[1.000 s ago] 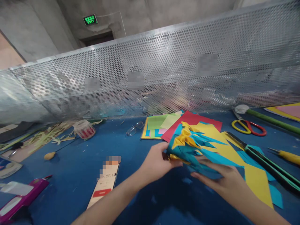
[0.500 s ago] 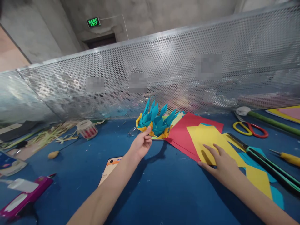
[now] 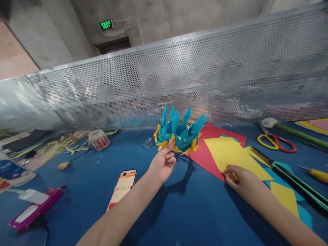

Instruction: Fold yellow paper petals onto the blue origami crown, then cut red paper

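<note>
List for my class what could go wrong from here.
1. The left hand pinches the folded paper piece at its near edge only, so it might tip or crease.
2. The right hand is at the yellow sheet, which overlaps the red paper; pulling could shift both.
3. A yellow-handled pointed tool lies with its tip exposed, which might prick a bare hand.

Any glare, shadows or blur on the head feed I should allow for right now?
Head view: bright glare on the perforated metal screen, plus three pixelated grey patches; head view: dark shadows on the blue table below the folded paper piece and left hand; head view: the paper piece's blue points look fairly sharp.
</note>
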A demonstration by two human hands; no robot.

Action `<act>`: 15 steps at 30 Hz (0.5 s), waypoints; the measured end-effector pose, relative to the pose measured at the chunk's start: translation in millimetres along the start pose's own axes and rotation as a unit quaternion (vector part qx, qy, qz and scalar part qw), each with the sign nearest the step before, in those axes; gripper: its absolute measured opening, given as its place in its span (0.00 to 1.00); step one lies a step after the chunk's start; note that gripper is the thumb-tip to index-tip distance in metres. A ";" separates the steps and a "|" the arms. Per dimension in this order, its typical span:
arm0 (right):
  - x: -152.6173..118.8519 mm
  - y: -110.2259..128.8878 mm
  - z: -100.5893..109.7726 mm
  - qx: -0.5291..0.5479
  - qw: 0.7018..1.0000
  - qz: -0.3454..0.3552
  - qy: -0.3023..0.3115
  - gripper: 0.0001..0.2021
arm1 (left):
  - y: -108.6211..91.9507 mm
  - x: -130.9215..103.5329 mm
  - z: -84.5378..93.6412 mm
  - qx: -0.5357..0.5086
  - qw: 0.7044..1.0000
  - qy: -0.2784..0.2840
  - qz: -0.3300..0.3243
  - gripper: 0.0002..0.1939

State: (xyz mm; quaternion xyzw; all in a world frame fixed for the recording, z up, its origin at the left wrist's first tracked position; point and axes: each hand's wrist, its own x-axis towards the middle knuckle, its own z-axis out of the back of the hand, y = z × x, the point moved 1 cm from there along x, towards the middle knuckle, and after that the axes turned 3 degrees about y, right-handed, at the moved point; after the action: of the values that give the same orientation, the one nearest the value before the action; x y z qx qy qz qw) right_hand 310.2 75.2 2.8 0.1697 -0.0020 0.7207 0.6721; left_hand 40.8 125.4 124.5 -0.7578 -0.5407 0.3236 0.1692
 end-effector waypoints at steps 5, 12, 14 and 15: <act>2.9 -5.6 8.5 -0.030 0.999 0.020 -0.029 0.09 | -0.1 -13.0 4.4 -0.019 1.000 -0.009 0.008 0.01; 8.6 -13.7 13.7 -0.065 0.997 -0.009 -0.052 0.12 | 22.9 -41.1 39.7 -0.035 0.998 -0.060 0.006 0.11; 10.5 -9.5 10.7 -0.078 0.996 -0.008 -0.050 0.12 | 31.8 -47.5 52.4 -0.038 0.996 -0.081 0.011 0.11; 11.2 -7.2 8.5 -0.086 0.995 -0.009 -0.052 0.13 | 35.6 -50.4 58.0 -0.041 0.995 -0.091 0.011 0.12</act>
State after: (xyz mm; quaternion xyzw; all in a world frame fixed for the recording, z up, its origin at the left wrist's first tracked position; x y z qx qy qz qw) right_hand 318.8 84.8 11.9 0.1485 -0.0975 0.7023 0.6893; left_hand 16.7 60.5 75.9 -0.7373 -0.5584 0.3707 0.0846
